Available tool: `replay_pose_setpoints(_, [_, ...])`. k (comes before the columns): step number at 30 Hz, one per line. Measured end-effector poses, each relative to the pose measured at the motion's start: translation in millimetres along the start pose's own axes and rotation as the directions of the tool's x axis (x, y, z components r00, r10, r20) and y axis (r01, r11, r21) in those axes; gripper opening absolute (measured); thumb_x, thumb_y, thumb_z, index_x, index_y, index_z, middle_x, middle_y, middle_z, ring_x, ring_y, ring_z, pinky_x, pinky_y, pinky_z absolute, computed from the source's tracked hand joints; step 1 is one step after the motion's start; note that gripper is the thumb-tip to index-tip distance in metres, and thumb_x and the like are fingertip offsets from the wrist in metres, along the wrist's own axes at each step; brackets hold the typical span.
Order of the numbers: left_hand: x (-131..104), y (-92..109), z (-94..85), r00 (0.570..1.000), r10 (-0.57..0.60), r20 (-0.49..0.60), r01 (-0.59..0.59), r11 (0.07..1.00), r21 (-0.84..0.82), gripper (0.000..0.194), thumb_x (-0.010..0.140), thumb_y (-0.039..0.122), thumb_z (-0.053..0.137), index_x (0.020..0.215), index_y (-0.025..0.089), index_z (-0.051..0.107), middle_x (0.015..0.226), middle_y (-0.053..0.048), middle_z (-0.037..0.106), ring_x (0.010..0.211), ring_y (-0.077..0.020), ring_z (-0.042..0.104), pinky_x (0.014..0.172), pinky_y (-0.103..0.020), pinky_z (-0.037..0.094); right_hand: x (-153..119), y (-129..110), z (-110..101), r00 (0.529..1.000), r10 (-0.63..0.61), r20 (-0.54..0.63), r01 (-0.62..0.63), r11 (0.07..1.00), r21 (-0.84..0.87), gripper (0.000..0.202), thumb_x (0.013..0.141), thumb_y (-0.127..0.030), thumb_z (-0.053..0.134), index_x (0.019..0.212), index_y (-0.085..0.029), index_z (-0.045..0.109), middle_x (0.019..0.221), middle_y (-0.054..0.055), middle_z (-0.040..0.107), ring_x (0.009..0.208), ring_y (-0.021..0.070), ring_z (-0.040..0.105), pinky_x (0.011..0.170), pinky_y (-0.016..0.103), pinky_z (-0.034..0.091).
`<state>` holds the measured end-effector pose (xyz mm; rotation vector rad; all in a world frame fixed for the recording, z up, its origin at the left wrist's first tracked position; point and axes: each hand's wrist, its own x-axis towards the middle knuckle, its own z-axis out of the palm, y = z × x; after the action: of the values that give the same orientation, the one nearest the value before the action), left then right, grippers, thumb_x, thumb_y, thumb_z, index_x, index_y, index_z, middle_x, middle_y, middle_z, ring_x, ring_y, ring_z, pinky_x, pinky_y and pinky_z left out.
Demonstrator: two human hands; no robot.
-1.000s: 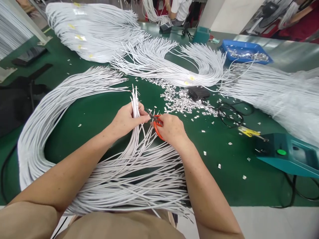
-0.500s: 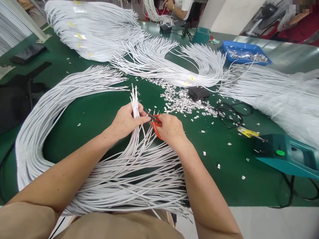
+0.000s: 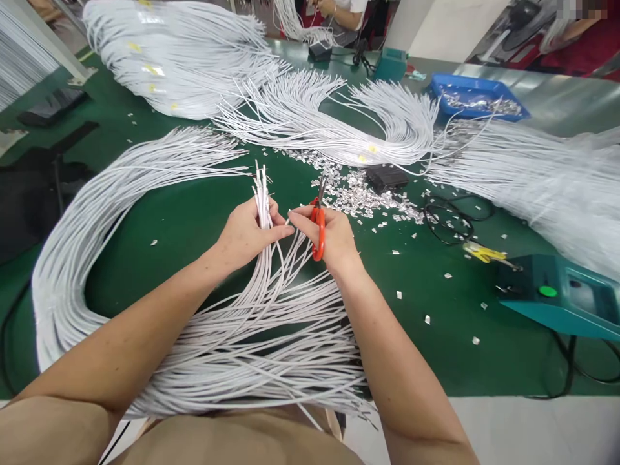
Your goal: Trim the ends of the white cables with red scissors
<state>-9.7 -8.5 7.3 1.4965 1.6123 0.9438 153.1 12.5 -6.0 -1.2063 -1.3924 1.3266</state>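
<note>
My left hand (image 3: 249, 236) is closed around an upright bunch of white cables (image 3: 262, 200), whose ends stick up above the fingers. Thumb and fingertips of my left hand reach toward a cable end beside the bunch. My right hand (image 3: 334, 236) holds orange-handled scissors (image 3: 318, 226) in its palm, blades pointing up and away from me. Its thumb and index finger stretch to the same cable end, close to my left thumb. More loose white cables (image 3: 261, 349) spread below both hands, between my forearms.
A curved cable bundle (image 3: 62, 271) lies left. Large cable piles (image 3: 179, 58) lie behind and at right. Small silvery pieces (image 3: 349, 190) are scattered near a black block (image 3: 386, 179). A blue tray (image 3: 479, 97) and teal device (image 3: 562, 294) stand right. A person's arm (image 3: 346, 16) shows far back.
The scissors have swung from pointing at my left hand to pointing up and away. My right thumb and index finger now reach toward the cable end. My left hand has hardly moved.
</note>
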Motion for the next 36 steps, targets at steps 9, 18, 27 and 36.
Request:
replay_pose_setpoints(9, [-0.2, -3.2, 3.3, 0.999, 0.007, 0.039, 0.0, 0.986, -0.167, 0.031, 0.066, 0.028, 0.078, 0.078, 0.019, 0.051, 0.077, 0.0, 0.068, 0.071, -0.0161, 0.064, 0.07, -0.03, 0.047, 0.7, 5.5, 7.8, 0.989, 0.151, -0.003, -0.143, 0.944, 0.299, 0.011, 0.063, -0.026, 0.069, 0.067, -0.016, 0.068, 0.057, -0.005, 0.054, 0.055, 0.0082, 0.046, 0.057, 0.023, 0.036])
replay_pose_setpoints(18, [2.5, -8.1, 3.9, 0.942, 0.049, 0.331, 0.138, 0.844, -0.518, 0.033, 0.072, 0.026, 0.075, 0.077, 0.02, 0.044, 0.071, 0.0, 0.067, 0.073, -0.0176, 0.068, 0.074, -0.032, 0.051, 8.0, 14.3, -5.8, 0.98, 0.01, -0.198, -0.027, 0.996, -0.084, 0.019, 0.068, -0.034, 0.068, 0.065, -0.016, 0.067, 0.058, -0.003, 0.053, 0.058, 0.01, 0.043, 0.06, 0.025, 0.036])
replay_pose_setpoints(27, [3.6, -9.8, 1.7, 0.964, -0.005, 0.267, 0.142, 0.855, -0.499, 0.036, 0.067, 0.027, 0.083, 0.087, 0.018, 0.054, 0.07, 0.002, 0.064, 0.071, -0.0145, 0.065, 0.064, -0.024, 0.048, 4.1, -6.2, -32.9, 0.998, 0.009, 0.069, 0.021, 0.907, -0.421, 0.025, 0.074, -0.041, 0.067, 0.068, -0.016, 0.066, 0.061, -0.002, 0.055, 0.058, 0.0103, 0.043, 0.058, 0.026, 0.034])
replay_pose_setpoints(36, [7.9, -15.5, -5.8, 0.921, -0.064, 0.383, 0.252, 0.849, -0.465, 0.049, 0.068, 0.015, 0.078, 0.115, 0.02, 0.064, 0.117, -0.009, 0.065, 0.098, -0.0218, 0.066, 0.075, -0.03, 0.056, -4.8, 2.4, -30.4, 0.99, -0.132, -0.044, 0.112, 0.942, -0.317, 0.014, 0.075, -0.032, 0.068, 0.074, -0.018, 0.069, 0.069, 0.0, 0.061, 0.063, 0.011, 0.049, 0.062, 0.026, 0.038])
